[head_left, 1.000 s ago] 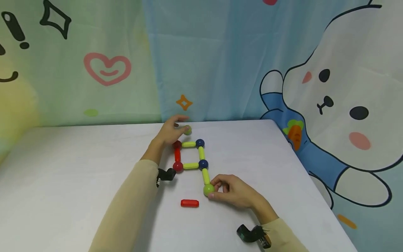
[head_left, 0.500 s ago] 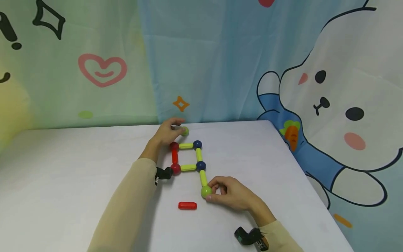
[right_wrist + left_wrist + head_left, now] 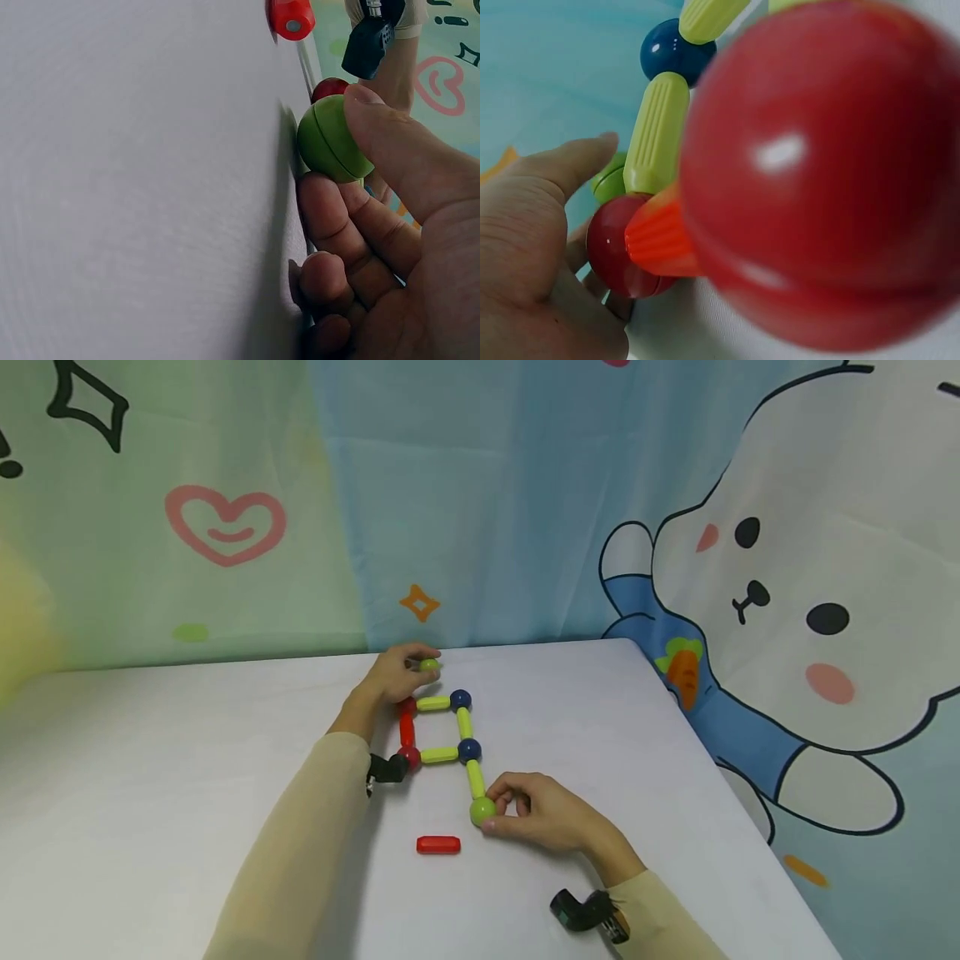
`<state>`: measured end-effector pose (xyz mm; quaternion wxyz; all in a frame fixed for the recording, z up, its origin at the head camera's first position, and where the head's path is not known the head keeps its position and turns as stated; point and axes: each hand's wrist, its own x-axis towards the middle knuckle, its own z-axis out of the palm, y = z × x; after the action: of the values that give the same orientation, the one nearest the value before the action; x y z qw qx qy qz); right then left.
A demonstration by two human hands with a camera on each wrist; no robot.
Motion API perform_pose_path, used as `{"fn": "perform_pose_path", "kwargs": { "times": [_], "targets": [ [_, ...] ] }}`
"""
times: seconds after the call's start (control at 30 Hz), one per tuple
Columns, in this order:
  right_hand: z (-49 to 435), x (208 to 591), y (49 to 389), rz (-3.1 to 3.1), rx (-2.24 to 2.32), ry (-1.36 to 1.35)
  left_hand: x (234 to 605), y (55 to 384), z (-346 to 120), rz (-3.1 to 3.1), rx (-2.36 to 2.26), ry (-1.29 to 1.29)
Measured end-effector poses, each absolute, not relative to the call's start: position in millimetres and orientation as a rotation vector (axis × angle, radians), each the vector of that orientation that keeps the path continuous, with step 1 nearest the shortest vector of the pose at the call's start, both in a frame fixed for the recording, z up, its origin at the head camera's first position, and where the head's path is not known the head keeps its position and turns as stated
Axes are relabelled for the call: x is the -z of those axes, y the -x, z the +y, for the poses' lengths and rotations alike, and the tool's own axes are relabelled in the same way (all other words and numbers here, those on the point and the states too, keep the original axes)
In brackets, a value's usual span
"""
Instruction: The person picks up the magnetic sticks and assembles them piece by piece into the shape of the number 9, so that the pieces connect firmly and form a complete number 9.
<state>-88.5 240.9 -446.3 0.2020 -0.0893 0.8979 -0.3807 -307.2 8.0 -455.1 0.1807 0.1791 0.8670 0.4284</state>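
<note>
At the far side of the table, my left hand curls thumb and fingers about a small green ball. The left wrist view shows that ball partly hidden behind the thumb and a red ball. My right hand pinches a larger-looking green ball between thumb and fingers, low over the tabletop. This ball ends a yellow-green rod joined to a blue ball. Beyond it lies a four-sided frame of red and blue balls, yellow-green rods and one red rod.
A loose red rod lies on the white table in front of the frame. Black wrist cameras sit at both cuffs, the left one close to the near red ball. A printed curtain hangs behind the table.
The left index finger has come down over the far green ball, which now sits between finger and thumb. The right hand keeps its pinch. The whole head view has shifted slightly.
</note>
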Motion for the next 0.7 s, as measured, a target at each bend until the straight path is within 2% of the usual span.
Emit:
{"fn": "perform_pose_path", "kwargs": {
  "times": [0.7],
  "targets": [
    [239,448,90,2.508,1.063,0.277,443,303,-7,2.467,-1.249,-0.517]
  ]
}}
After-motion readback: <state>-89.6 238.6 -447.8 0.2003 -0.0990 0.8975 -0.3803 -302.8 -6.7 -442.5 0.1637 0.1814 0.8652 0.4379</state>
